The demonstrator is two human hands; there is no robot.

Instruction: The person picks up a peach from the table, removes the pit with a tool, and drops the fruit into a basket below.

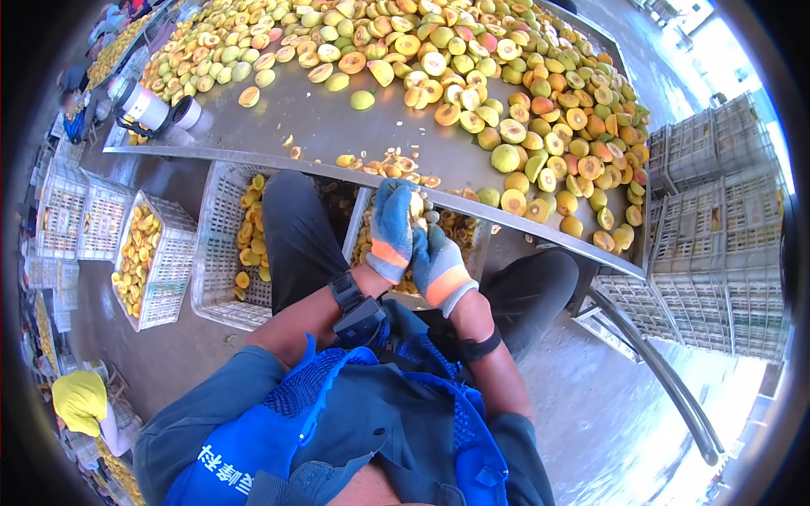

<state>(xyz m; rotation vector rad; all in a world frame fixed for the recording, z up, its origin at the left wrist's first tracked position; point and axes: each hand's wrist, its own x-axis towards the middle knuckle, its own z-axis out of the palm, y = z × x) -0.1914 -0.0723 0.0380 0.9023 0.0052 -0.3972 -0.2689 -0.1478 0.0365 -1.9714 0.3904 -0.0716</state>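
Observation:
My left hand (390, 232), in a blue glove with an orange and white cuff, is closed at the table's front edge. A pale yellow piece of peach (416, 205) shows at its fingertips, mostly hidden. My right hand (440, 266), gloved alike, is curled closed against it. Its fingers meet the left ones, and what they hold is hidden. Just beyond lie small peach scraps and pits (390, 164) on the metal table (321, 118). Below my hands, between my knees, a crate (475, 253) holds more scraps.
Many halved yellow peaches (515, 131) are heaped across the table's back and right. A white cup-like container (142, 108) stands at the left. Crates of peach halves (211, 278) sit by my left knee; stacked crates (717, 228) rise on the right. A person in yellow (80, 403) is at lower left.

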